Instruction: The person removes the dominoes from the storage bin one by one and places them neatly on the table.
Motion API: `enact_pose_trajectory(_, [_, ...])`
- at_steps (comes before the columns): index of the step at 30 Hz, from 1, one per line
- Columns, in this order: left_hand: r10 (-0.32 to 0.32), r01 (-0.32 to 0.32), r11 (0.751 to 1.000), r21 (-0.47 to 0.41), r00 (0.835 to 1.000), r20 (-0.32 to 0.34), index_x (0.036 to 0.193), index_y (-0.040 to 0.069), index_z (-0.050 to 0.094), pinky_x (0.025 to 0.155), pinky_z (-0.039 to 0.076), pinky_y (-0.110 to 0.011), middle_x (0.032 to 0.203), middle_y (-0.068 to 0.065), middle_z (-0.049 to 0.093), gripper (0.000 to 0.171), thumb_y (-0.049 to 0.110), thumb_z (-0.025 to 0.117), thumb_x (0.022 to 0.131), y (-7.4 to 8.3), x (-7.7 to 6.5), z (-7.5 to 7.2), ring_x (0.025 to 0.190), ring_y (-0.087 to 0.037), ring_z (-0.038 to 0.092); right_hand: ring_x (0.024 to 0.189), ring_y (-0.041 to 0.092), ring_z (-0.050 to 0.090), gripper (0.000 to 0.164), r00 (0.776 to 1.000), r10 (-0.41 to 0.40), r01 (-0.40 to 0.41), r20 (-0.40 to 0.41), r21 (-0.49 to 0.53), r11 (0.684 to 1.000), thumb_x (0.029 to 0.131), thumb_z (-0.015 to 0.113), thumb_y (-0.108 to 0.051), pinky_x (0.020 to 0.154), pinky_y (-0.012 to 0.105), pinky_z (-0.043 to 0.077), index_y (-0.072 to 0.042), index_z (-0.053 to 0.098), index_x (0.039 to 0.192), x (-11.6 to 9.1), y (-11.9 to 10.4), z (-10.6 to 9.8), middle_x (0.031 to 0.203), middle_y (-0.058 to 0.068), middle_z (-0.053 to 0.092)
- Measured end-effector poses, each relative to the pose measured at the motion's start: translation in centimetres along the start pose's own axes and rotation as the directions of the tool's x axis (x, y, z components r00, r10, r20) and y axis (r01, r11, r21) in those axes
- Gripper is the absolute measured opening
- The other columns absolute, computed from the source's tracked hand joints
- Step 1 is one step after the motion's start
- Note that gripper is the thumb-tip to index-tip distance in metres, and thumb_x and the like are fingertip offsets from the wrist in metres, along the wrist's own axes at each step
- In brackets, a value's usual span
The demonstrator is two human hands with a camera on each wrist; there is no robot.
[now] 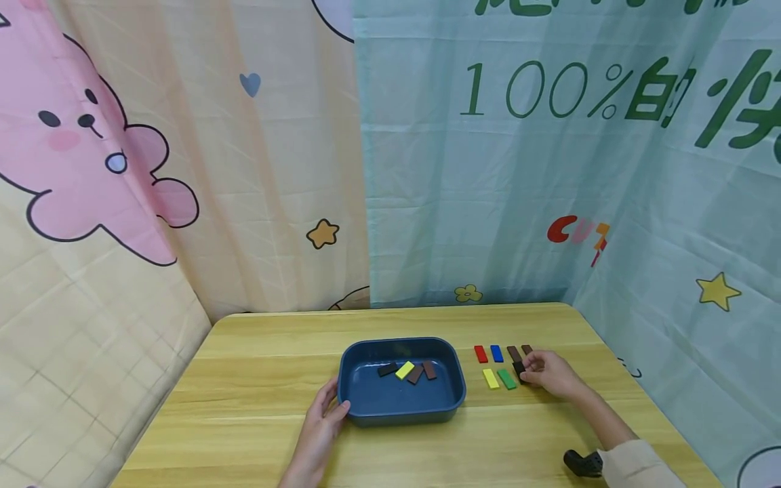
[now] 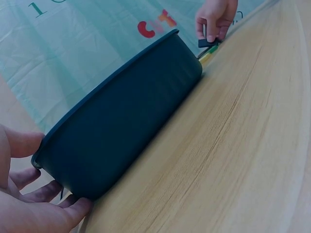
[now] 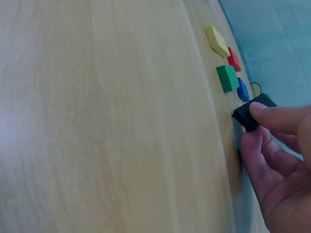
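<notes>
The left hand grips the left end of the blue tray; rightward, the right hand pinches a black rectangular block beside the green block. Placing or lifting seems underway; next calls for clearing neighbours.

Navy rectangular tub: smooth, plastic-looking, glossy inside. Tabletop: wood-grained, smooth, soft sheen. Black block: smooth, matt. Yellow block, green block: smooth, matt; wood or plastic unclear. Teal printed curtain: thin cloth, creased, matt. Cream sleeve: matt cloth.
</notes>
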State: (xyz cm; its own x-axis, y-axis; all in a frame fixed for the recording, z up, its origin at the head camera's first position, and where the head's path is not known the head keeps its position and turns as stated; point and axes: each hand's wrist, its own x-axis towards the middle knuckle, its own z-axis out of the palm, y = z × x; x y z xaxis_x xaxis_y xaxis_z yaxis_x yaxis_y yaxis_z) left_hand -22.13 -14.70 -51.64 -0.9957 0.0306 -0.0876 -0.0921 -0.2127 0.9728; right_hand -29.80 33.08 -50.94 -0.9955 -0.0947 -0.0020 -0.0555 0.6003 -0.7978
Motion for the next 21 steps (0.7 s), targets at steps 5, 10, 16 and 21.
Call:
enact_pose_trajectory(5, [0.001, -0.001, 1.0, 0.006, 1.0, 0.003, 0.162, -0.002, 0.021, 0.117, 0.031, -0.058, 0.163, -0.03, 0.021, 0.064, 0.004, 0.052, 0.106, -0.07, 0.01, 0.02, 0.147, -0.046, 0.028, 0.084, 0.023, 0.061, 0.021, 0.998, 0.064, -0.065, 0.023, 0.063, 0.996, 0.093, 0.073, 0.0, 0.069, 0.033, 0.06, 0.01, 0.06, 0.106, -0.4, 0.58, -0.65, 0.093, 0.011, 0.061])
enact_pose_trajectory(10, [-0.003, 0.003, 1.0, 0.007, 1.0, 0.0, 0.162, -0.002, 0.021, 0.117, 0.031, -0.059, 0.163, -0.03, 0.021, 0.064, 0.004, 0.053, 0.106, 0.0, 0.02, -0.07, 0.147, -0.046, 0.029, 0.084, 0.023, 0.064, 0.023, 0.995, 0.09, -0.093, 0.035, 0.076, 0.993, 0.093, 0.074, -0.001, 0.072, 0.034, 0.061, 0.012, 0.061, 0.106, -0.61, 0.44, -0.88, 0.092, 0.012, 0.062])
enact_pose_trajectory(16, [-0.006, 0.006, 1.0, 0.006, 1.0, -0.002, 0.162, -0.003, 0.02, 0.117, 0.031, -0.059, 0.163, -0.031, 0.02, 0.064, 0.004, 0.053, 0.106, 0.07, 0.01, -0.06, 0.147, -0.045, 0.029, 0.083, 0.022, 0.065, 0.024, 0.994, 0.108, -0.109, 0.016, 0.046, 0.993, 0.091, 0.077, -0.003, 0.071, 0.034, 0.061, 0.011, 0.063, 0.105, -0.66, 0.59, -0.78, 0.091, 0.011, 0.063])
enact_pose_trajectory(21, [-0.01, 0.01, 1.0, 0.007, 1.0, 0.001, 0.162, -0.003, 0.02, 0.117, 0.031, -0.059, 0.163, -0.031, 0.02, 0.064, 0.005, 0.053, 0.107, 0.14, -0.01, -0.01, 0.147, -0.046, 0.029, 0.083, 0.022, 0.066, 0.024, 0.992, 0.125, -0.125, 0.003, 0.014, 0.992, 0.089, 0.079, -0.004, 0.071, 0.036, 0.062, 0.009, 0.064, 0.103, -0.69, 0.4, -0.77, 0.092, 0.011, 0.064])
